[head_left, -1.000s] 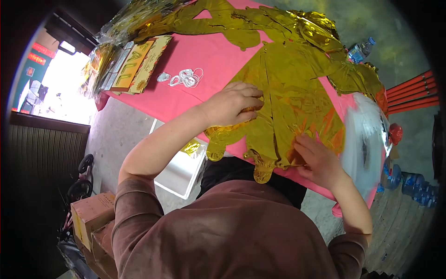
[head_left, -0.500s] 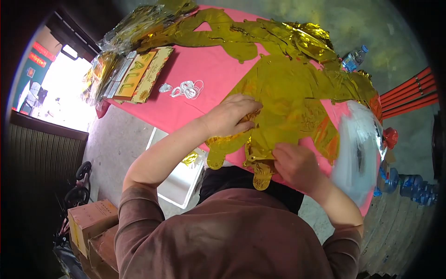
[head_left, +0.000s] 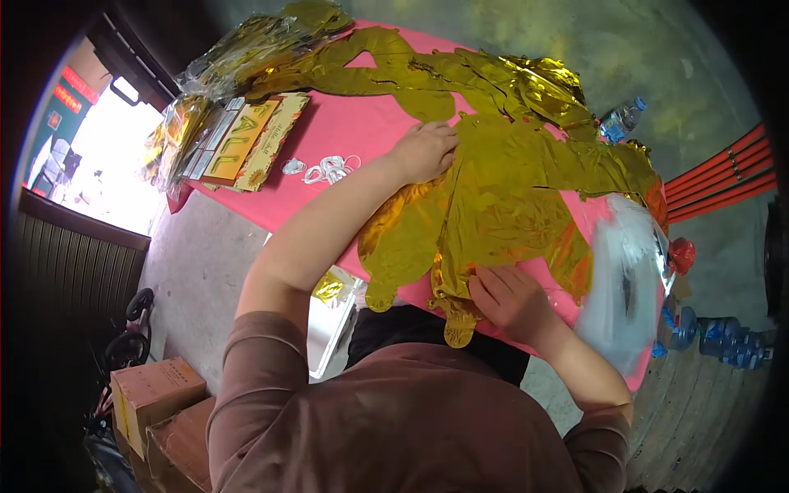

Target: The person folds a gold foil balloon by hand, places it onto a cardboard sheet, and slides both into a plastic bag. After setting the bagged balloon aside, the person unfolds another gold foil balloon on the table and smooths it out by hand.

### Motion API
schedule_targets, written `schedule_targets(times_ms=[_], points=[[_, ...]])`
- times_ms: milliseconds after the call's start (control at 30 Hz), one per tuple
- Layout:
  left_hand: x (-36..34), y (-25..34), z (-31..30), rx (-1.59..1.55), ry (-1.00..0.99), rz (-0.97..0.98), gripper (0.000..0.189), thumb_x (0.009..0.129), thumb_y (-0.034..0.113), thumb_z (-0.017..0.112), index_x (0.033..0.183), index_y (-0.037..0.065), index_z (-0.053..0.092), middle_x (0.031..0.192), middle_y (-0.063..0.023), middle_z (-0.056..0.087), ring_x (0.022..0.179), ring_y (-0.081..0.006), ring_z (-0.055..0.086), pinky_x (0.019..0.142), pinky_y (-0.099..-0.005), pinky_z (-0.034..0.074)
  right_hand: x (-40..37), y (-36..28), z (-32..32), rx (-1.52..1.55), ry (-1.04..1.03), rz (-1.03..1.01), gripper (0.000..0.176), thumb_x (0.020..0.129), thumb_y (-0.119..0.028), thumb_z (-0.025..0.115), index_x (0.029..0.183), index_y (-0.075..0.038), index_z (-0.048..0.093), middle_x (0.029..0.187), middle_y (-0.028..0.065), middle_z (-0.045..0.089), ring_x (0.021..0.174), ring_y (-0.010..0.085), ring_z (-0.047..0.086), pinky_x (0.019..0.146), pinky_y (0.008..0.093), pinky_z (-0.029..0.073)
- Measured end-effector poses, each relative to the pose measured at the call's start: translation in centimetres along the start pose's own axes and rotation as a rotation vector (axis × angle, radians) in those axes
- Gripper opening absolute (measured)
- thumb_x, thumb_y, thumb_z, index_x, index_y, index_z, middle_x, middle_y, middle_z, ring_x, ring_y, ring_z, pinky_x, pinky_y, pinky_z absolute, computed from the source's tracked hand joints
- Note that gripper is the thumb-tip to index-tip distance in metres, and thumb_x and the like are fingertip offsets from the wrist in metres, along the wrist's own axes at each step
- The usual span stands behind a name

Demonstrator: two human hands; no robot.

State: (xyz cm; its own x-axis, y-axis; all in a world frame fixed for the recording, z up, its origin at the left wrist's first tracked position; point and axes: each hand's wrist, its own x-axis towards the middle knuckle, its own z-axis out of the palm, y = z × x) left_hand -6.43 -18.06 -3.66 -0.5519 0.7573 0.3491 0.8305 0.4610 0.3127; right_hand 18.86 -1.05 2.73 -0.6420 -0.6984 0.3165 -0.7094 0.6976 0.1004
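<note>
A flat, uninflated gold foil balloon [head_left: 501, 189] lies spread over the near part of the table, its lower tabs hanging past the edge. At its upper left edge is my left hand [head_left: 426, 153], fingers curled on the foil. My right hand [head_left: 511, 302] is closed on the folded, crinkled lower part close to my body; its fingertips are partly hidden. More flat gold foil balloons [head_left: 370, 70] lie overlapping along the far side.
On the pink tablecloth [head_left: 362, 123] are white string coils [head_left: 331, 169], printed cards [head_left: 246, 144] and packs in clear wrap [head_left: 271, 49]. Clear plastic bags [head_left: 620, 283] lie at right. A water bottle [head_left: 623, 120] stands beyond the foil. Cardboard boxes [head_left: 156, 394] sit on the floor at left.
My left hand has moved up and away from me along the foil's left edge, uncovering the lower left foil. My right hand has shifted slightly down and left, still at the lower part.
</note>
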Motion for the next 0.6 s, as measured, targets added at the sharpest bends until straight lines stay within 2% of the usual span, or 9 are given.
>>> schedule_targets(times_ms=[100, 200, 300, 467, 600], points=[[1.0, -0.3, 0.9, 0.067, 0.070, 0.052, 0.029, 0.087, 0.022, 0.054, 0.111, 0.007, 0.060, 0.120, -0.0087, 0.055, 0.119, -0.0284, 0.045, 0.100, -0.0446, 0.036, -0.4, 0.2, 0.3, -0.020, -0.002, -0.003, 0.027, 0.076, -0.015, 0.059, 0.100, -0.002, 0.060, 0.103, 0.0142, 0.062, 0.091, 0.0265, 0.063, 0.079, 0.0400, 0.053], [1.4, -0.5, 1.2, 0.078, -0.014, 0.051, 0.029, 0.088, 0.022, 0.053, 0.112, 0.008, 0.060, 0.123, -0.0072, 0.055, 0.121, -0.0272, 0.044, 0.100, -0.0429, 0.035, -0.3, 0.4, 0.2, -0.036, 0.001, -0.014, 0.027, 0.076, -0.016, 0.060, 0.100, -0.003, 0.060, 0.101, 0.0142, 0.063, 0.090, 0.0265, 0.063, 0.079, 0.0402, 0.053], [1.5, -0.2, 1.1, 0.031, 0.012, 0.046, 0.032, 0.088, 0.021, 0.053, 0.116, 0.008, 0.057, 0.123, -0.0100, 0.055, 0.121, -0.0288, 0.045, 0.100, -0.0433, 0.035, -0.2, 0.5, 0.7, -0.019, 0.011, -0.019, 0.025, 0.076, -0.016, 0.060, 0.098, -0.003, 0.060, 0.100, 0.0142, 0.063, 0.090, 0.0262, 0.063, 0.079, 0.0403, 0.053], [1.5, 0.0, 0.9, -0.214, 0.027, -0.140, 0.046, 0.086, 0.019, 0.055, 0.129, 0.008, 0.044, 0.120, -0.0204, 0.054, 0.118, -0.0342, 0.047, 0.102, -0.0450, 0.033, 0.4, 0.7, 0.9, -0.021, -0.003, -0.064, 0.025, 0.076, -0.016, 0.060, 0.098, -0.003, 0.059, 0.101, 0.0145, 0.063, 0.091, 0.0265, 0.063, 0.080, 0.0403, 0.053], [1.4, -0.1, 1.0, -0.281, 0.032, -0.152, 0.046, 0.084, 0.019, 0.056, 0.128, 0.009, 0.046, 0.124, -0.0199, 0.053, 0.120, -0.0341, 0.045, 0.104, -0.0444, 0.031, 0.7, 0.8, 1.2, -0.013, -0.022, -0.093, 0.026, 0.076, -0.017, 0.060, 0.098, -0.004, 0.059, 0.102, 0.0146, 0.063, 0.093, 0.0275, 0.063, 0.081, 0.0405, 0.053]])
